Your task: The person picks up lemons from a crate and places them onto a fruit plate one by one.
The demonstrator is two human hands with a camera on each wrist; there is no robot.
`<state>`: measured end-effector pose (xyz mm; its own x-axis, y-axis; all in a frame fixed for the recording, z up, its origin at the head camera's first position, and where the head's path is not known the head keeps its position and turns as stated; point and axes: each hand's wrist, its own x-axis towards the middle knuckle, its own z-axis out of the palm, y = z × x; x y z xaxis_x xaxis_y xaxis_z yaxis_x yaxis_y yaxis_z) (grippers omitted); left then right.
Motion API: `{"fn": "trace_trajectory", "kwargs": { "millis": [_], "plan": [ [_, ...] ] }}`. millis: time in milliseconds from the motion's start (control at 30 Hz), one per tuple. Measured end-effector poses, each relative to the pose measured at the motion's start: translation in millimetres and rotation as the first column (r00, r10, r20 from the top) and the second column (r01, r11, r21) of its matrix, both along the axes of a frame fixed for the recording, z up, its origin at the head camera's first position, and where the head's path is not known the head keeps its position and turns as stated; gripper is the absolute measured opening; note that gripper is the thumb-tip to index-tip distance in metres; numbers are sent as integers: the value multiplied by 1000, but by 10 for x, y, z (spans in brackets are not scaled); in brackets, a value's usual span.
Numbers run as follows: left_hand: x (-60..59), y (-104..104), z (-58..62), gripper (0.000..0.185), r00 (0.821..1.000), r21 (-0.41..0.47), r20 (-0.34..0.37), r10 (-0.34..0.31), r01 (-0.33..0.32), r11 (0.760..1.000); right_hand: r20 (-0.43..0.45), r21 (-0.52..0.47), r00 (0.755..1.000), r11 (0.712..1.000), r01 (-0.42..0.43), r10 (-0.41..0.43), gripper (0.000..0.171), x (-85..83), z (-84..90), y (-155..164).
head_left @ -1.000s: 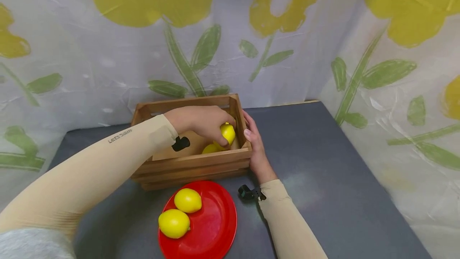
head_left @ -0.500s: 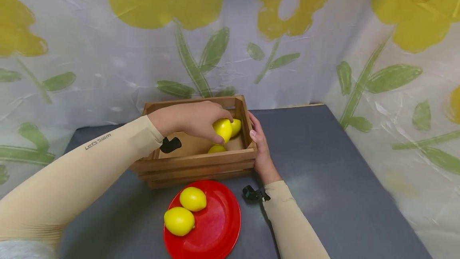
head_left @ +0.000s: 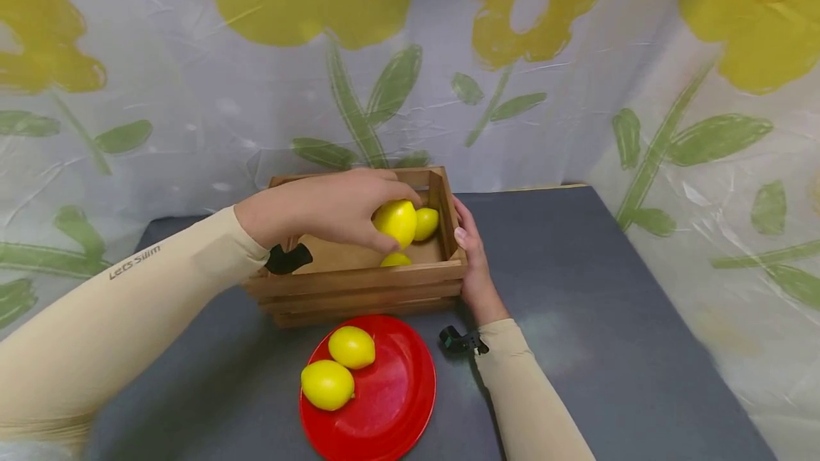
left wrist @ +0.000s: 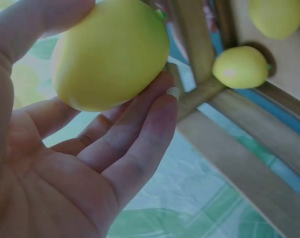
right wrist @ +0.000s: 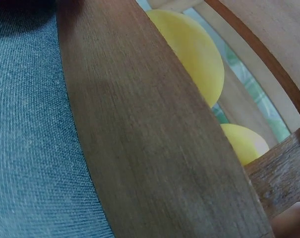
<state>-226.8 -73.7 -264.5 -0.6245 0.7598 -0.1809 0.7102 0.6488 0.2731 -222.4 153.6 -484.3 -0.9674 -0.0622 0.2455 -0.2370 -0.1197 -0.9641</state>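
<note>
My left hand (head_left: 327, 205) pinches a yellow lemon (head_left: 395, 223) between thumb and fingers, over the wooden crate (head_left: 359, 292). In the left wrist view the held lemon (left wrist: 110, 54) shows a green spot at its tip. A second lemon (head_left: 426, 225) lies inside at the crate's right end, and another lemon (head_left: 396, 260) shows partly behind the front slats. My right hand (head_left: 475, 262) rests against the outside of the crate's right end, fingers extended along it. Its wrist view shows mostly a crate slat (right wrist: 154, 124), with two lemons partly hidden behind.
On the dark table (head_left: 576, 319), in front of the crate, stands a red plate (head_left: 400, 390). Two lemons (head_left: 351, 347) sit on its left side. A sheet printed with yellow flowers (head_left: 275, 112) hangs close behind the crate and along the right side.
My left hand has lifted the lemon up and leftward from among the others, leaving the lemon at the crate's right end in sight. The right hand stays at the crate; the head view has shifted slightly.
</note>
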Motion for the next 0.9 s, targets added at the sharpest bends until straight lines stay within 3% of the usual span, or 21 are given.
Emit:
{"fn": "trace_trajectory", "kwargs": {
  "millis": [200, 367, 667, 900],
  "plan": [
    [210, 37, 110, 65, 999, 26, -5, -52, 52, 998, -1, 3, 1000, 1000, -2, 2, 75, -5, 13, 32],
    [382, 97, 88, 61, 993, 27, 11, -117, 117, 993, -2, 14, 1000, 1000, -2, 2, 73, -3, 24, 62],
    [715, 178, -112, 59, 980, -19, 132, -150, 154, 988, 26, -12, 999, 999, -37, 38, 72, 20, 7, 41],
    [846, 215, -464, 62, 963, -115, 221, -153, 181, 977, 22, -26, 999, 999, -40, 41, 74, 30, 11, -6]
  ]
}}
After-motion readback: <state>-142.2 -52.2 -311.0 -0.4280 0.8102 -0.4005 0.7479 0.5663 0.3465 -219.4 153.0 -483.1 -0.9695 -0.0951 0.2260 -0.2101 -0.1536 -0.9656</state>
